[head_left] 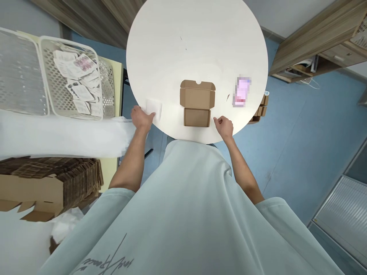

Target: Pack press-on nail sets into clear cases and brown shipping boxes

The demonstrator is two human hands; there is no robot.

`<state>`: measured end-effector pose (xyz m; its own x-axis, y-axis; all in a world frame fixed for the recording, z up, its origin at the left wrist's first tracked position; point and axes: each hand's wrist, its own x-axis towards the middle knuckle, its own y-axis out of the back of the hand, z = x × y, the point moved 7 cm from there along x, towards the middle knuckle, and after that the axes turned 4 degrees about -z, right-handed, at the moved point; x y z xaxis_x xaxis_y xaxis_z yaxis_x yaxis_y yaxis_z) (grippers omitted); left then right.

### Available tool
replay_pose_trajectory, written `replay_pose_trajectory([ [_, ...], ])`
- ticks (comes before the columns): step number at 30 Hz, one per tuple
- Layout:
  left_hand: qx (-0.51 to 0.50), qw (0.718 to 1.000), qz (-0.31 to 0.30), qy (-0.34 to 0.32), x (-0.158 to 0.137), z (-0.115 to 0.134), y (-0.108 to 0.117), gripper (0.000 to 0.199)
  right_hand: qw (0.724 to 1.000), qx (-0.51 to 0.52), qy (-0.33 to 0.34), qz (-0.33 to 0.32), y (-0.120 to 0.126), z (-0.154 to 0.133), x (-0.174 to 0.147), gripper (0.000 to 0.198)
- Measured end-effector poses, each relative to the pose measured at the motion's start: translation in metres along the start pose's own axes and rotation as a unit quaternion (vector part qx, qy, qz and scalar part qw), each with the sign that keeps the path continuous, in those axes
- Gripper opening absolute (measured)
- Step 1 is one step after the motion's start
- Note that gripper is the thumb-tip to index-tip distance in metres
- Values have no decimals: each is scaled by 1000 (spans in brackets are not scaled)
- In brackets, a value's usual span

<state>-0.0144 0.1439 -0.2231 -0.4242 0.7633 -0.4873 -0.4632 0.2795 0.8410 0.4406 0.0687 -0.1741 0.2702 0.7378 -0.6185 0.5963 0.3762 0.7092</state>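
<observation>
An unfolded-lid brown cardboard box (197, 117) stands on the white round table (197, 42), close to its near edge. Its lid is flipped back and the inside shows nothing but cardboard. At the table's left edge my left hand (142, 118) grips a small white sheet or pouch (155, 109), the thumb on top of it; its exact kind is hard to make out against the white tabletop. My right hand (224, 126) is just right of the box, apart from it, with the fingers curled in and nothing visible in them.
A pixelated pink item (241, 91) lies on the table's right side. To the left, a white basket (71, 40) holds printed packets, beside a roll of white wrapping material (63, 133) and stacked flat cardboard boxes (80, 183). More cardboard boxes (261, 109) are low at the right.
</observation>
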Motion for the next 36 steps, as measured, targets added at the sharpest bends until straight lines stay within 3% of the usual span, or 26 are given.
replay_pose_trajectory([
  [5, 9, 999, -52, 5, 3, -4, -3, 55, 1000, 12, -3, 0, 2, -7, -5, 35],
  [14, -55, 998, -1, -24, -28, 16, -5, 43, 998, -1, 54, -18, -1, -28, -11, 33],
  [19, -95, 995, -12, -30, -53, 24, -12, 33, 992, 9, 121, -42, -3, -45, -17, 27],
  [23, -102, 988, -29, -110, -87, 42, -8, 29, 980, 35, 189, -58, -4, -60, -25, 25],
  [30, -124, 946, -63, -294, -151, 107, 0, 35, 946, 48, 311, -85, -3, -91, -39, 75],
  [33, -124, 922, -100, -352, -160, 135, -5, 37, 937, 60, 328, -101, -7, -94, -33, 71],
  [36, -134, 906, -124, -381, -155, 154, -15, 39, 946, 95, 292, -103, -13, -82, -16, 58],
])
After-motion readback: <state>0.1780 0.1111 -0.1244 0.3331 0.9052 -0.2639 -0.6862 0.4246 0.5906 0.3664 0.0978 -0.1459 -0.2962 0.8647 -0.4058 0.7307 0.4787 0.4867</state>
